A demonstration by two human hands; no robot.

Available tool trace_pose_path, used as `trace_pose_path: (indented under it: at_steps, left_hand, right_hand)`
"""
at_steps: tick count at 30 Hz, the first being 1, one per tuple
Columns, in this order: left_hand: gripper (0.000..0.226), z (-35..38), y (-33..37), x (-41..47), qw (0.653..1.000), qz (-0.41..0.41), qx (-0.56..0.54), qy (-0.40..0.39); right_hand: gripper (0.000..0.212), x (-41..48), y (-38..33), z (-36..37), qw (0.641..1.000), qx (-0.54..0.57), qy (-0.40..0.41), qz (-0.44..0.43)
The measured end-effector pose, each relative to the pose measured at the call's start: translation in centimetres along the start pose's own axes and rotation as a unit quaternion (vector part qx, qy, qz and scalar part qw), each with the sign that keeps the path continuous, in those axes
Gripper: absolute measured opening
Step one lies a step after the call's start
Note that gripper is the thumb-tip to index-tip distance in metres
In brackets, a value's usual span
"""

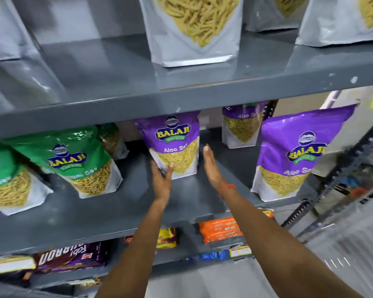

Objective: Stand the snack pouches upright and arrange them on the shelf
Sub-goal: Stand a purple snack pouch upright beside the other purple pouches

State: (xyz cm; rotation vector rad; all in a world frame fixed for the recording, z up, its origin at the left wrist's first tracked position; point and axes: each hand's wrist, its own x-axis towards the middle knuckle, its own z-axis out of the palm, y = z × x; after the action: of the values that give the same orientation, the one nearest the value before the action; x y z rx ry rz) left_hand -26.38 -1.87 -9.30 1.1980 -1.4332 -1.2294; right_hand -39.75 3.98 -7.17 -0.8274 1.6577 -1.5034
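The left hand (162,179) touches the lower left corner of the purple Aloo Sev pouch (174,145), thumb on its front; the other fingers are hidden, so I cannot tell the grip. The right hand (211,166) is flat and open just beside its right edge, holding nothing. The glossy pouch stands upright, far back on the grey metal shelf (116,203), with bare room on both sides.

1. Both forearms were bare, no sleeves in view.
2. The right wrist carried a thin red-orange thread band (228,187).
3. The left hand (162,179) and right hand (211,166) wore no gloves or rings.
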Motion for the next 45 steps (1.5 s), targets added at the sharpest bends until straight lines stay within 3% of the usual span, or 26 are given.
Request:
trace_pose_path:
  at_steps: [3,7,14,22,26,31,36,39,42,45]
  left_hand:
    - [0.053,-1.9,-0.5,1.2,0.995,-0.005,-0.020,-0.099]
    - [0.052,-4.1,-2.0,0.0,0.988,-0.016,0.000,-0.156]
    - [0.043,-6.1,-3.9,-5.9,0.991,0.003,0.003,-0.132]
    - [0.031,-6.2,-4.1,-8.9,0.997,-0.016,0.027,-0.067]
    - [0.028,-6.4,-3.4,-8.7,0.987,0.024,0.132,-0.092]
    - [0.018,-6.4,-3.5,-6.9,0.956,0.067,0.264,-0.105]
    - [0.017,-6.7,-3.4,-6.5,0.913,0.105,0.371,-0.133]
    - [0.016,-7.5,-2.9,-6.1,0.941,0.087,0.305,-0.120]
    - [0.029,-8.0,-0.4,-6.1,0.985,0.082,0.115,-0.099]
    - [0.011,-7.6,2.4,-6.5,0.987,0.098,-0.036,-0.124]
  right_hand:
    - [0.042,-0.1,1.1,-0.1,0.999,-0.011,-0.044,0.017]
    - [0.030,-2.6,2.5,-0.7,0.998,-0.048,-0.024,0.011]
    - [0.028,-8.3,4.2,-3.4,0.993,-0.109,-0.033,0.009]
    - [0.026,-11.1,4.3,-3.7,0.997,-0.077,-0.022,0.002]
    - [0.024,-10.9,3.3,-3.6,0.998,-0.064,-0.008,0.006]
    - [0.010,-9.9,3.5,-3.9,0.990,-0.125,0.037,-0.052]
    - [0.017,-9.0,4.7,-3.7,0.983,-0.159,0.083,-0.026]
    - [0.016,-9.7,3.0,-3.2,0.981,-0.135,0.124,-0.059]
    - [0.020,-10.1,-0.2,-3.3,0.977,-0.006,0.132,-0.169]
    - [0.019,-9.7,-2.7,-3.6,0.965,0.032,0.100,-0.239]
